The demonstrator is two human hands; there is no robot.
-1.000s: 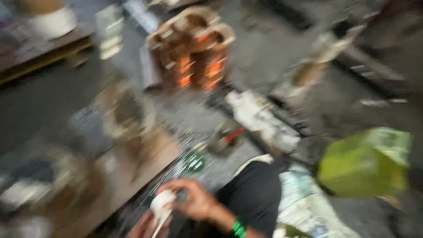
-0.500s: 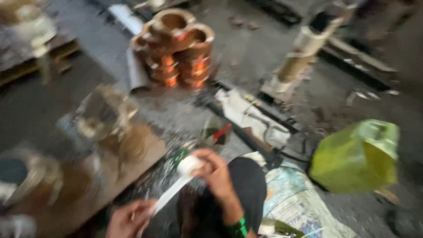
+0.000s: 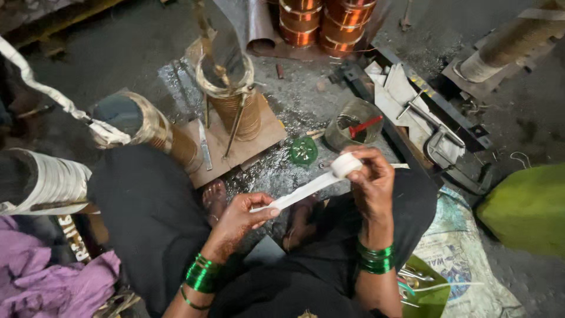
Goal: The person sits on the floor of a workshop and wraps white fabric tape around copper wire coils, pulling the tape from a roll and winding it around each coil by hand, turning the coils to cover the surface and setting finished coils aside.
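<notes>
Person sits on floor among copper coils point(image 3: 323, 20), wound coil on wooden board point(image 3: 235, 109), glass jar point(image 3: 353, 122). Right hand point(image 3: 372, 182) closed round white tape roll point(image 3: 345, 165), held above lap; left hand point(image 3: 238, 215) pinches pulled strip point(image 3: 294, 197) end. Strip runs long axis lower-left to upper-right, taut. Risk: strip may twist or stick to itself if tension slackens

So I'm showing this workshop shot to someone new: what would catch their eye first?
Probably the white tape roll at centre, held in the right hand, with its strip pulled down to the left hand. Next, the shiny copper coils stacked at the top edge, and the wound coil standing on a wooden board left of centre. A bright green bag glows at the right.
</notes>
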